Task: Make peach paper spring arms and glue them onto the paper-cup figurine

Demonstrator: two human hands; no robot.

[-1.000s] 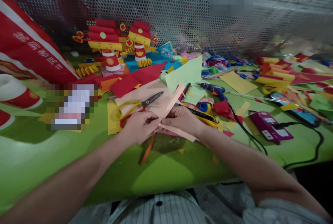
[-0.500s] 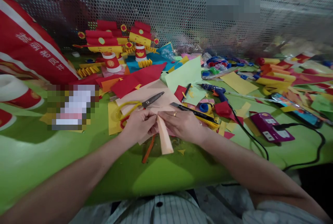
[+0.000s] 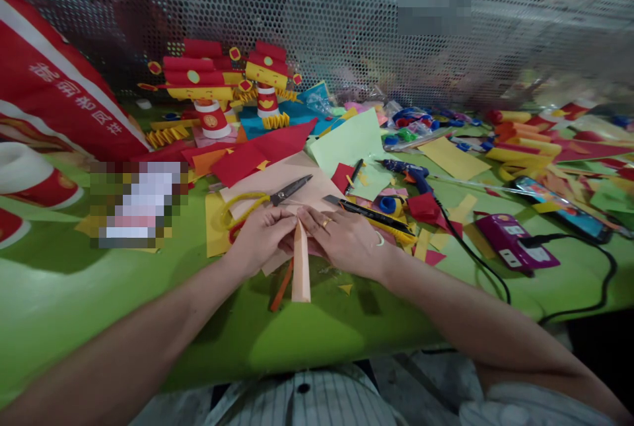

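A folded strip of pale peach paper (image 3: 302, 267) points toward me from between my hands. My left hand (image 3: 265, 233) pinches its far end from the left, the thumb and fingers closed. From the right, my right hand (image 3: 341, 236) presses its fingers on the same end, a ring on one finger. Just beyond my left hand lie yellow-handled scissors (image 3: 291, 189), on a larger peach paper sheet (image 3: 292, 172). A black utility knife (image 3: 369, 213) rests beyond my right hand. An orange paper strip (image 3: 282, 287) lies below my left hand.
Red-and-yellow paper figures (image 3: 212, 115) on cups stand at the back left. A blue glue gun (image 3: 411, 172) trails a cord on the right, near a purple power strip (image 3: 518, 241) and a phone (image 3: 559, 208). A red bag (image 3: 59, 76) leans far left. Coloured paper scraps surround my hands.
The near end of the folded peach strip has swung left and now points more straight toward me. My right hand has shifted slightly left with it.
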